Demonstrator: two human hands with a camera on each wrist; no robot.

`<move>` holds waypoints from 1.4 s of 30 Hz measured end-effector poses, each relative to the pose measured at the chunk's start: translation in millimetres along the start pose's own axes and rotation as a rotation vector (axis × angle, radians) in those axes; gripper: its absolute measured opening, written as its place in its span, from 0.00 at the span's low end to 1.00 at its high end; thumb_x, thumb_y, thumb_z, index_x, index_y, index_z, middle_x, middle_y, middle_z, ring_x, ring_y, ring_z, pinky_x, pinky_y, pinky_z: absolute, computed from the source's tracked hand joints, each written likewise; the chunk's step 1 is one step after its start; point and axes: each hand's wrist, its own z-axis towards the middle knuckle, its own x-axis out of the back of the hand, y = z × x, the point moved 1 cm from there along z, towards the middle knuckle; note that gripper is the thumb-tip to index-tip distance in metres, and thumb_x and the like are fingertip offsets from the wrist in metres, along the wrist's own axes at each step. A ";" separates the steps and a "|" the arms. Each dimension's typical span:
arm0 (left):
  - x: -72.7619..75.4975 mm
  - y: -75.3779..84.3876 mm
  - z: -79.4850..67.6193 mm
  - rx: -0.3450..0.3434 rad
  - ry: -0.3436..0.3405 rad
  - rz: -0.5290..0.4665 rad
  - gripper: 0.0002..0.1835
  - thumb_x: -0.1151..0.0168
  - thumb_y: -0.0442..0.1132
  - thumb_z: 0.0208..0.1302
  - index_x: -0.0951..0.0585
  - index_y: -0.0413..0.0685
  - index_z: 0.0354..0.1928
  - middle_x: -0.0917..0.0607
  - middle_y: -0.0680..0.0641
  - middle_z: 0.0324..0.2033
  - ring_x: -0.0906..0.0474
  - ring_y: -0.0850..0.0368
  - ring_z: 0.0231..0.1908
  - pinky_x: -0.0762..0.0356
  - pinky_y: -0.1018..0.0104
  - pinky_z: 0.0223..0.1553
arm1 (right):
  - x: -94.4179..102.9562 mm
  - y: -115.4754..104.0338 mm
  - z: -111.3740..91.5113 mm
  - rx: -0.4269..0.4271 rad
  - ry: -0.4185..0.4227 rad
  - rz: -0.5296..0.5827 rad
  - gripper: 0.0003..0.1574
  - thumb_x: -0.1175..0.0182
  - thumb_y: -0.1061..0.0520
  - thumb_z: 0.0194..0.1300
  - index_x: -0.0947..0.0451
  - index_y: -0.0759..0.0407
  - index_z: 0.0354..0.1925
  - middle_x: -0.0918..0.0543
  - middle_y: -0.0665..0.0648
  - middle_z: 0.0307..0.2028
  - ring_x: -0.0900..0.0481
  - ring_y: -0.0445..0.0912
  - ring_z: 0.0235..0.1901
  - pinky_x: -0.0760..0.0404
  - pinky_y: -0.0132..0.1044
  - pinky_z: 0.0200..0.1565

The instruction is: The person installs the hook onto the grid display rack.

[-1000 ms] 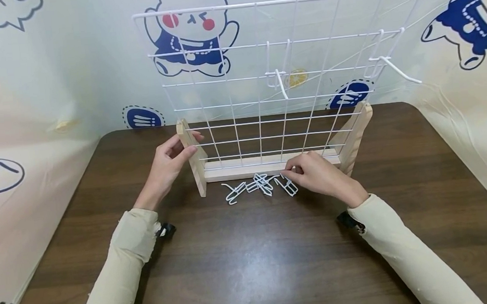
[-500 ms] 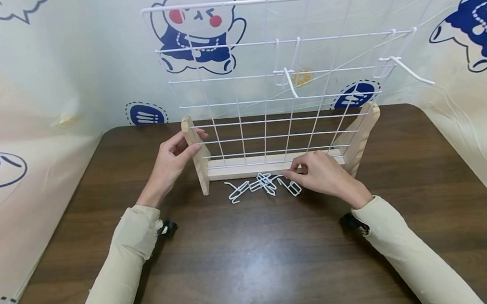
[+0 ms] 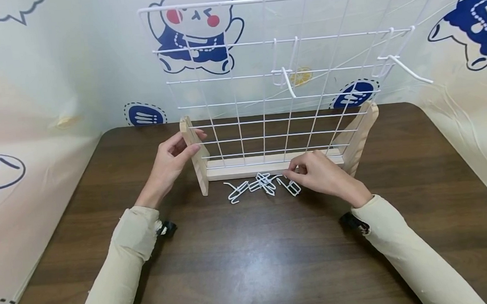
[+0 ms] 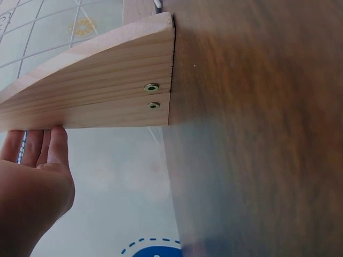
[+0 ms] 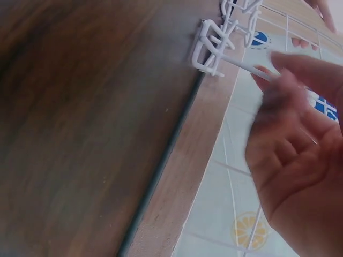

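The left hand (image 3: 168,158) holds the wooden side (image 3: 200,172) of the rack (image 3: 245,172); the right hand (image 3: 321,176) pinches one white hook (image 5: 244,65) at the pile (image 3: 265,184) on the surface (image 3: 252,252), before the rack. Because the hooks seem entangled, a quick lift could perhaps drag others along.

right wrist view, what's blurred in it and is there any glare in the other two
Right wrist: the grip of the right hand is smeared, while the nearest white hook reads more clearly. Head: a pale glare patch on the tabletop, toward the bottom. Left wrist: bluish sheen on the tabletop, though the wooden side panel shows clear grain.
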 end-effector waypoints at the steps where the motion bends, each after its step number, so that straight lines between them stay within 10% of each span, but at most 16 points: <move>1: 0.1 0.2 -0.1 0.000 0.000 0.000 0.20 0.41 0.38 0.72 0.25 0.37 0.62 0.17 0.46 0.55 0.27 0.39 0.59 0.27 0.66 0.57 | 0.0 0.3 -0.2 -0.005 -0.028 0.021 0.06 0.34 0.54 0.65 0.14 0.52 0.30 0.27 0.42 0.14 0.31 0.37 0.16 0.30 0.34 0.24; 12: 0.0 2.6 -1.2 0.020 0.000 0.015 0.20 0.42 0.39 0.73 0.25 0.38 0.62 0.21 0.37 0.59 0.26 0.45 0.58 0.27 0.66 0.58 | 1.6 4.4 -2.7 -0.050 -0.221 0.244 0.05 0.38 0.65 0.67 0.15 0.62 0.37 0.18 0.54 0.21 0.20 0.45 0.19 0.20 0.37 0.25; 42: 0.6 0.7 -0.8 0.018 -0.001 0.022 0.20 0.42 0.39 0.73 0.25 0.38 0.62 0.20 0.39 0.58 0.25 0.51 0.57 0.27 0.66 0.57 | 40.1 -50.0 -16.2 0.100 -0.047 0.294 0.12 0.41 0.67 0.70 0.14 0.59 0.45 0.13 0.52 0.33 0.16 0.46 0.32 0.16 0.35 0.36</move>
